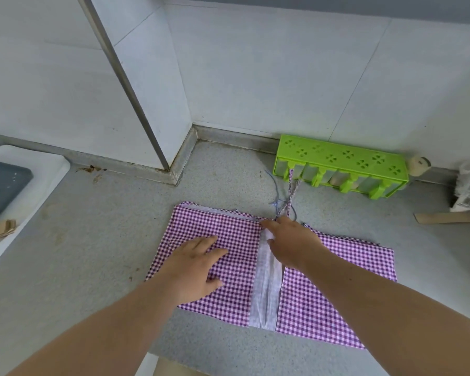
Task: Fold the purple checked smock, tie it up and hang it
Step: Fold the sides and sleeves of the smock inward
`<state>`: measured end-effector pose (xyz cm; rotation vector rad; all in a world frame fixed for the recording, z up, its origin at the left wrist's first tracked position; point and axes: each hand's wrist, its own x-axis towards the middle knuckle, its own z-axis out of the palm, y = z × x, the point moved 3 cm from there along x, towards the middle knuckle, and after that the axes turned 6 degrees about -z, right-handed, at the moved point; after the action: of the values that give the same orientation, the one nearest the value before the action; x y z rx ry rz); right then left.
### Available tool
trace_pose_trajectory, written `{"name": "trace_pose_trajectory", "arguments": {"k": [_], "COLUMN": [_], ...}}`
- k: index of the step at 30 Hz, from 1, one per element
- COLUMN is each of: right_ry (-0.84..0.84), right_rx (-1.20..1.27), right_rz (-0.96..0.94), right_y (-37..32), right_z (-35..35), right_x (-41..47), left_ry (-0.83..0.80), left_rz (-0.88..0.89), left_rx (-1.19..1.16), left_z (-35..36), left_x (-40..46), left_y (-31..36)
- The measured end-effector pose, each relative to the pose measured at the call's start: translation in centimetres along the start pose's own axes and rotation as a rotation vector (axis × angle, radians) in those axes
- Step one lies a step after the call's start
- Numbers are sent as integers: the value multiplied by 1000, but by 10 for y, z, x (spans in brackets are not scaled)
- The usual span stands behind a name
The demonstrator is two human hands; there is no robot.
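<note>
Smock [334,302]: flat on the grey counter [92,253], left side folded in.
Left hand [194,270]: fingers straight, pressing the fold down (to stop slipping).
Right hand [291,245]: fingers out flat by the strings [289,196], smoothing the top edge.

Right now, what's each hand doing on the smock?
Left hand: open, flat on the smock.
Right hand: open, fingers pressing the smock's top edge.
</note>
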<state>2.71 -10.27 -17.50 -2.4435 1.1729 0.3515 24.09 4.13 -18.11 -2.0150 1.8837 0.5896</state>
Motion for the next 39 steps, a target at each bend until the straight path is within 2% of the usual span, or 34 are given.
{"name": "trace_pose_trajectory", "arguments": {"k": [6, 10, 12, 20, 23, 26, 27, 31, 34, 36, 39], "right_ry": [40, 65, 61, 36, 166, 343, 324, 39, -4, -11, 6], "right_rx": [122, 196, 231, 275, 273, 109, 86, 81, 40, 59, 109], "right_rz": [4, 57, 65, 16, -18, -23, -9, 70, 58, 50, 63], "right_y": [5, 12, 14, 13, 10, 8, 8, 13, 18, 16, 12], "right_z": [7, 13, 15, 9, 3, 3, 7, 37, 43, 39, 32], "right_x": [12, 16, 17, 14, 0, -24, -30, -40, -37, -34, -39], "left_ry": [25, 127, 66, -113, -141, -150, -151, -171, -100, -19, 108], "left_rz": [60, 232, 245, 106, 74, 48, 44, 50, 54, -37, -363], "left_rx": [75, 121, 126, 133, 142, 128, 120, 98, 97, 49, -89], "left_z": [-3, -1, 6, 22, 21, 21, 21, 18, 13, 10, 10], "left_x": [12, 8, 8, 13, 15, 15, 14, 17, 15, 7, -9], "left_y": [14, 25, 28, 32, 37, 41, 42, 42, 33, 17, -19]}}
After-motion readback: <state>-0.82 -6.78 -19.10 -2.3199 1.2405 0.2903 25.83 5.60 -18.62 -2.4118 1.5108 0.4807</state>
